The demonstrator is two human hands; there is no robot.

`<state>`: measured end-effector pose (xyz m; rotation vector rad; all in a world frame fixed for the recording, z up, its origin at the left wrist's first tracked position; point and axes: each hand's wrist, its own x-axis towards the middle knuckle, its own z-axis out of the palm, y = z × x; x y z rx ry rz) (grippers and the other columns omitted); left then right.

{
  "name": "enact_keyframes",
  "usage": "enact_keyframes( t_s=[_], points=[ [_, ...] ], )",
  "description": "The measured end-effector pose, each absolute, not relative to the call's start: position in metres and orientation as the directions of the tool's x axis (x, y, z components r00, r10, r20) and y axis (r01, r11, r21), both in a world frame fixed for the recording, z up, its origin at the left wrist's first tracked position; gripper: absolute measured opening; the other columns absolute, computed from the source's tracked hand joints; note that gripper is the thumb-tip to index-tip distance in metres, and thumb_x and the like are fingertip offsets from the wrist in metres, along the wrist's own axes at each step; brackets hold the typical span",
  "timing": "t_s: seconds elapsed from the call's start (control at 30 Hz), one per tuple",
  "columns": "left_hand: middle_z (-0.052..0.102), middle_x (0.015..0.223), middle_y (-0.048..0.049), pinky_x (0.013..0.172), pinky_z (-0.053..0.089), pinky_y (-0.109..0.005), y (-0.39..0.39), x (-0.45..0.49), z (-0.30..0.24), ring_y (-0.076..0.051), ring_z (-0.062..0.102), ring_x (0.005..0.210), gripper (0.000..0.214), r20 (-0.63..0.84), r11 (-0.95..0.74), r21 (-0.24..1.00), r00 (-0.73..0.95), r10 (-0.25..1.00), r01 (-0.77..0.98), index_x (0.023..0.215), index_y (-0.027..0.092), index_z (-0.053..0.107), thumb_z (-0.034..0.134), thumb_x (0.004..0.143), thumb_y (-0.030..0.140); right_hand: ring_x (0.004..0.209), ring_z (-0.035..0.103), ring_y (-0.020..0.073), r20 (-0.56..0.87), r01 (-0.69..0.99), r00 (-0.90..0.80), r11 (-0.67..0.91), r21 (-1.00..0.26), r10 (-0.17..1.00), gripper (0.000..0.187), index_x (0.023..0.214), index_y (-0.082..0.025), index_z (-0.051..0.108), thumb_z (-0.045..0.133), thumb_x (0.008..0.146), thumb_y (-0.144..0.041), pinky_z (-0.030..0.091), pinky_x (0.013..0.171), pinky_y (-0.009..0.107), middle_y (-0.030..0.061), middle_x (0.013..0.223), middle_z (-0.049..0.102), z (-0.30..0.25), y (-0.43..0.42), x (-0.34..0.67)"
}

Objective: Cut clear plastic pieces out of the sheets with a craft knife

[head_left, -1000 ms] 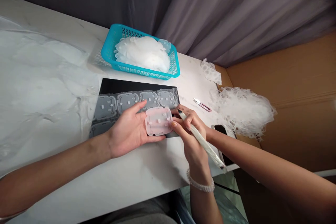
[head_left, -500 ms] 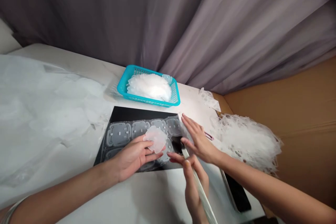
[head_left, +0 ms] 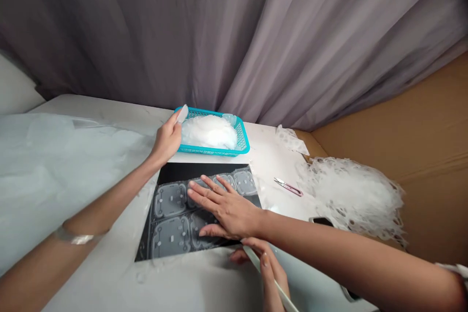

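My left hand [head_left: 167, 139] pinches thin, translucent whitish film pieces [head_left: 182, 114] at the left end of a turquoise basket [head_left: 215, 151]. A white heap [head_left: 210, 131] of similar pieces lies in the basket. My right hand [head_left: 226, 207] is spread flat, palm down, on a clear plastic sheet [head_left: 171, 240] with rounded-square outlines, covering part of it. The sheet lies on a black board [head_left: 183, 171]. Below my right wrist, another person's hand [head_left: 268, 270] grips a pale, slender stick-like tool [head_left: 283, 295]; its tip is hidden.
Small pink-handled thread snips [head_left: 288, 186] lie right of the board. A tangle of white cut-out scraps [head_left: 354, 195] is piled against the cardboard wall [head_left: 420, 165]. A scrap piece [head_left: 290, 139] lies behind. White plastic sheeting [head_left: 66, 165] covers the left side. A phone [head_left: 321, 221] is partly hidden under my right arm.
My left hand has carried the film pieces from over the sheet up to the basket. My right hand has moved left onto the sheet, uncovering the snips. The other person's hand and tool moved slightly down.
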<state>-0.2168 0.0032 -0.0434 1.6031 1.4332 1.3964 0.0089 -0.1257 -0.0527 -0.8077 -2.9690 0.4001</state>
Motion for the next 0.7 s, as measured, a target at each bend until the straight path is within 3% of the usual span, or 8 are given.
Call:
enact_keyframes(
  t_s=[0.17,0.27,0.4,0.57,0.63,0.7],
  points=[
    [0.034,0.161,-0.0122,0.124,0.014,-0.052,0.035,-0.214,-0.049,-0.033,0.019,0.152,0.061,0.216,-0.256,0.774,0.138,0.966,0.579,0.147,0.017,0.048,0.055,0.089,0.032,0.156,0.001,0.0230,0.043,0.217,-0.971,0.942,-0.256,0.235,0.081,0.159,-0.020,0.018,0.054,0.095,-0.055,0.015,0.125,0.045,0.0025,0.167,0.020,-0.053,-0.132,-0.011],
    [0.028,0.164,-0.0102,0.125,0.012,-0.049,0.023,-0.213,-0.049,-0.029,0.013,0.154,0.063,0.186,-0.278,0.717,0.209,0.960,0.639,0.151,0.018,0.043,0.052,0.092,0.038,0.156,0.003,0.0232,0.048,0.169,-0.981,0.947,-0.275,0.189,0.079,0.159,-0.021,0.022,0.056,0.095,-0.053,0.015,0.126,0.045,0.0032,0.166,0.024,-0.057,-0.135,-0.007],
    [0.023,0.166,-0.0071,0.125,0.018,-0.041,-0.007,-0.224,-0.032,-0.023,0.017,0.154,0.061,0.224,-0.285,0.675,0.179,0.958,0.681,0.155,0.019,0.035,0.042,0.097,0.039,0.156,0.005,0.0251,-0.011,0.274,-0.958,0.897,-0.348,0.288,0.076,0.159,-0.024,0.021,0.053,0.097,-0.053,0.013,0.126,0.047,0.0048,0.166,0.021,-0.064,-0.143,0.023],
    [0.047,0.155,-0.0024,0.121,0.030,-0.041,-0.048,-0.244,0.005,-0.023,0.043,0.143,0.045,0.322,-0.319,0.685,0.121,0.939,0.655,0.141,0.022,0.055,0.050,0.097,0.033,0.155,0.015,0.0279,-0.037,0.348,-0.929,0.836,-0.425,0.368,0.072,0.159,-0.033,0.021,0.055,0.098,-0.047,0.020,0.124,0.051,0.0056,0.167,0.020,-0.070,-0.167,0.080],
    [0.055,0.147,0.0019,0.121,0.033,-0.042,-0.063,-0.251,0.017,-0.020,0.051,0.136,0.038,0.340,-0.323,0.693,0.102,0.935,0.645,0.133,0.024,0.062,0.052,0.097,0.031,0.150,0.029,0.0286,0.041,0.422,-0.868,0.779,-0.464,0.494,0.066,0.157,-0.034,0.026,0.055,0.099,-0.042,0.031,0.119,0.052,0.0085,0.163,0.030,-0.073,-0.171,0.101],
    [0.060,0.141,0.0070,0.120,0.035,-0.043,-0.075,-0.258,0.027,-0.019,0.054,0.132,0.034,0.368,-0.341,0.679,0.100,0.924,0.650,0.130,0.028,0.064,0.053,0.098,0.033,0.136,0.047,0.0279,0.156,0.585,-0.668,0.644,-0.493,0.727,0.055,0.152,-0.033,0.036,0.052,0.100,-0.036,0.043,0.111,0.050,0.0119,0.149,0.047,-0.075,-0.166,0.117]
  ],
)
